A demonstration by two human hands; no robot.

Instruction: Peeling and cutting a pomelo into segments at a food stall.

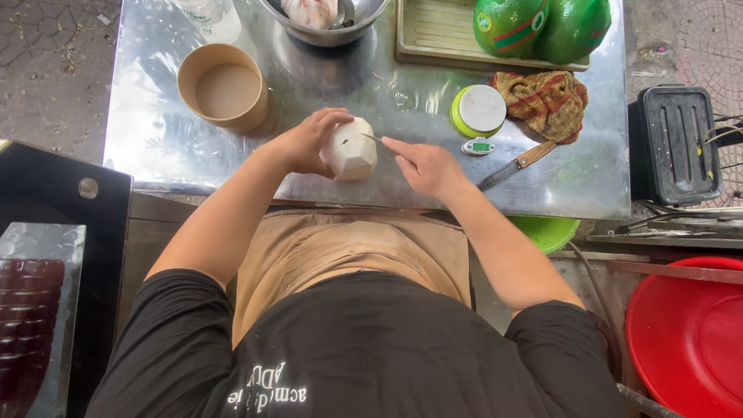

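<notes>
A white peeled coconut [352, 151], cut into flat facets, stands on the steel table [155, 131] near its front edge. My left hand [306, 141] wraps around its left side and steadies it. My right hand [424, 165] pinches a thin metal tool [374, 138] whose tip touches the coconut's top right. A knife with a wooden handle [517, 164] lies on the table just right of that hand.
A brown paper bowl [224, 87] sits at the left, a metal bowl [325, 23] behind, a small green scale [478, 112], a rag [549, 101], a tray [441, 35] with green coconuts [542, 27]. A red basin [689, 337] and black box [675, 143] stand right.
</notes>
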